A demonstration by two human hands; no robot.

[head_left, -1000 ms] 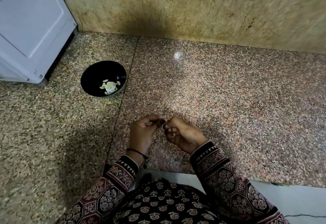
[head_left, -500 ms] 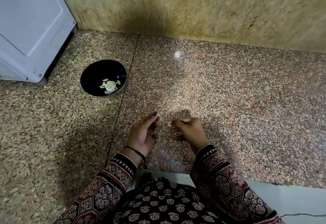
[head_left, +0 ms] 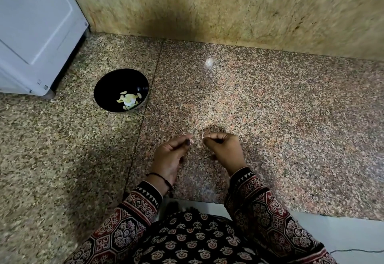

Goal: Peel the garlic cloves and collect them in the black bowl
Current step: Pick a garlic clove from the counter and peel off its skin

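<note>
The grip of the right hand (head_left: 224, 149) was pinched tight on a pale garlic scrap (head_left: 202, 135), which poked out toward the left hand (head_left: 171, 153) and was too small to show its long axis. The left grip was half curled, and whether it held anything could not be told. Farther left on the speckled surface (head_left: 270, 118) stood the black bowl (head_left: 108, 85), with peeled cloves (head_left: 129, 99) lying at mixed angles in its bottom.

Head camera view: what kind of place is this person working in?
Probably a home kitchen counter: a speckled polished granite slab against a beige stone wall, a white appliance cabinet at left, and a round black bowl holding peeled garlic cloves.
</note>
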